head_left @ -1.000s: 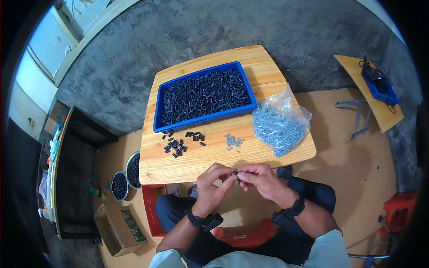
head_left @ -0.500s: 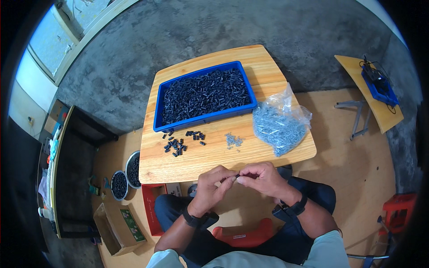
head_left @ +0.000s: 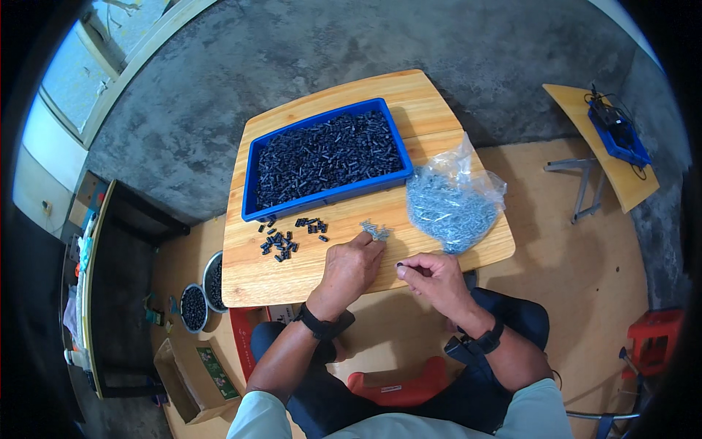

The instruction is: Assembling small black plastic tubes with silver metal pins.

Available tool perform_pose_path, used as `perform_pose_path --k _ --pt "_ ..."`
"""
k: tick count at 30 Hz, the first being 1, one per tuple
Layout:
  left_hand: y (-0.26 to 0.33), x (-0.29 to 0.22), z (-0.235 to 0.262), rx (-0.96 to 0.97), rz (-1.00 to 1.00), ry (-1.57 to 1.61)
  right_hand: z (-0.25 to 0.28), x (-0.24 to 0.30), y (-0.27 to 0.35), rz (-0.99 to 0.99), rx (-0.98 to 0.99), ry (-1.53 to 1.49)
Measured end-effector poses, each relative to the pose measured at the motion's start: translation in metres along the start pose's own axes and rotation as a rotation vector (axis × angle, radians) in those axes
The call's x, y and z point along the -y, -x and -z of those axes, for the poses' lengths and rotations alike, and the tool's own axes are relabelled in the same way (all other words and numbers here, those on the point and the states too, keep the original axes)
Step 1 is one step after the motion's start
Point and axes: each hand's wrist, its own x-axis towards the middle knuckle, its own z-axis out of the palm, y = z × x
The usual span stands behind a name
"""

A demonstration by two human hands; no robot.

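L hand (head_left: 351,267), palm-down on the near side of the tray (head_left: 333,195), has its fingers bent down at the metal bits (head_left: 375,231); can't tell if they're gripping any. R hand (head_left: 442,280), a bit farther out from the tray's near side & toward its R end, points inward w/ thumb & index pinched on a black part (head_left: 400,265). Loose black parts (head_left: 280,243) lie just off the tray's near-L corner, bag (head_left: 447,216) beside its R end.
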Motion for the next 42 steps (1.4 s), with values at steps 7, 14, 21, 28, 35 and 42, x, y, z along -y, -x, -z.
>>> perform_pose_path --k 7,14,21,28,35,42 --pt "0.002 0.003 -0.002 0.069 -0.043 -0.055 0.002 -0.007 -0.001 -0.002 0.017 0.018" --pt "0.030 0.004 -0.005 0.005 -0.047 -0.102 -0.011 -0.007 0.003 0.064 0.002 0.044" --pt "0.053 -0.007 0.004 -0.009 -0.058 -0.018 -0.017 -0.020 0.001 0.089 -0.020 0.038" --pt "0.071 -0.008 0.007 -0.116 -0.067 0.049 -0.022 -0.010 0.001 -0.064 0.066 -0.114" --pt "0.086 -0.008 0.000 -0.249 -0.145 -0.015 -0.040 -0.010 0.014 -0.170 0.097 -0.129" --pt "0.095 -0.002 -0.008 -0.290 -0.212 -0.095 -0.052 -0.043 0.016 0.071 0.077 -0.001"
